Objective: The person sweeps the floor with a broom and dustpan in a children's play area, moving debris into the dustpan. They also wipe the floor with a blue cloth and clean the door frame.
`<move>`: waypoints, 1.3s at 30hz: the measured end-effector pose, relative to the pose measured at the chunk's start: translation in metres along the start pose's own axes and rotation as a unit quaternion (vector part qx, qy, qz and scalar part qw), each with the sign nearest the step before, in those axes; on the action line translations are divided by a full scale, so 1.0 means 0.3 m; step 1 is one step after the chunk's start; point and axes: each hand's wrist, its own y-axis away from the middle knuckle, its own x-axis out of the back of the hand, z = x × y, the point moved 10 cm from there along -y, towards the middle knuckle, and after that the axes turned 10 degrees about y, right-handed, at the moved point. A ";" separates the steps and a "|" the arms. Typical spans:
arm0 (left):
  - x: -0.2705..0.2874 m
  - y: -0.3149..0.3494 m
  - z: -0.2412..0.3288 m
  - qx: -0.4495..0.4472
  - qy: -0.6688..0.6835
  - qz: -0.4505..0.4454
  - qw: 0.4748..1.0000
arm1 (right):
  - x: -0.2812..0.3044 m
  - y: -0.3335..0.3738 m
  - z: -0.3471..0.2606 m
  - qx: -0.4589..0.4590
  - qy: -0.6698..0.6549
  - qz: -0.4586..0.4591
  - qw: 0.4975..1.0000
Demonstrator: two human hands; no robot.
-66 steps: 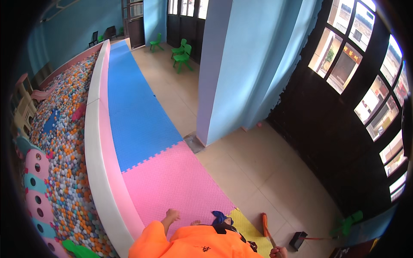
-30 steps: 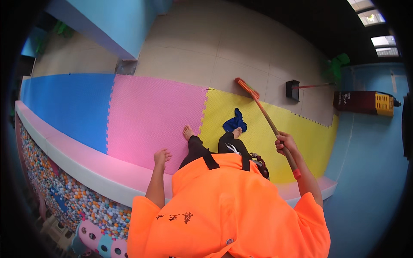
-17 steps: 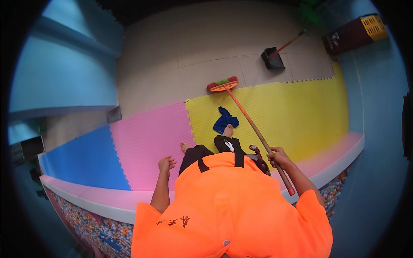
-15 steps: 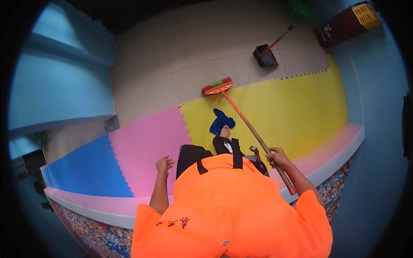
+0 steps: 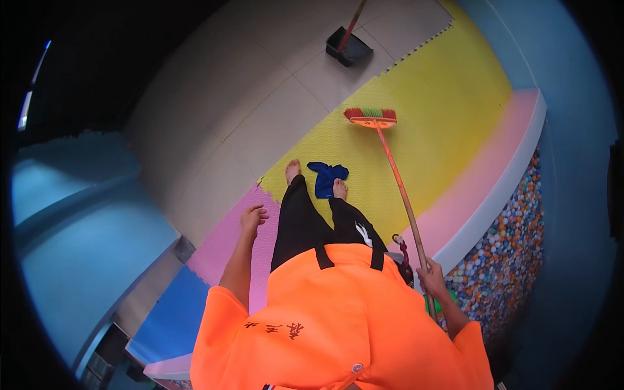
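Observation:
My right hand (image 5: 431, 278) is wrapped round the wooden handle of a broom (image 5: 400, 172). The broom's head (image 5: 372, 118), orange with red and green bristles, is over the yellow foam mat (image 5: 442, 97), bristles pointing away from me. My left hand (image 5: 253, 217) hangs in the air above the pink mat, fingers loosely apart, with nothing in it. A crumpled blue cloth (image 5: 328, 179) lies on the yellow mat between my bare feet, beside the right one.
A black long-handled dustpan (image 5: 350, 47) stands on the tiled floor (image 5: 240, 97) ahead. On the right, a curved padded ledge (image 5: 500, 166) borders a pit of small coloured balls (image 5: 497, 260). Blue padded steps (image 5: 97, 227) rise on the left, near pink (image 5: 224, 250) and blue (image 5: 172, 315) mats.
My view has turned to the right. The broom head has swung right, from the mat's edge to over the yellow mat. My left foot has come into view beside the blue cloth.

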 end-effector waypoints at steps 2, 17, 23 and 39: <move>-0.100 -0.102 0.116 -0.021 -0.065 -0.032 0.997 | -0.070 0.086 0.049 -0.014 -0.066 0.014 0.998; -0.854 -0.525 -0.046 -0.296 -0.511 -0.150 0.793 | -0.408 -0.093 0.312 -0.201 -0.209 -0.079 0.954; -1.047 -0.920 -0.614 -0.257 -0.661 -0.181 0.682 | -0.434 -0.382 0.482 -0.318 -0.218 -0.061 0.921; -1.424 -1.427 -0.323 -0.590 -0.652 -0.162 0.448 | -0.595 -0.336 0.873 -0.360 -0.204 -0.069 0.908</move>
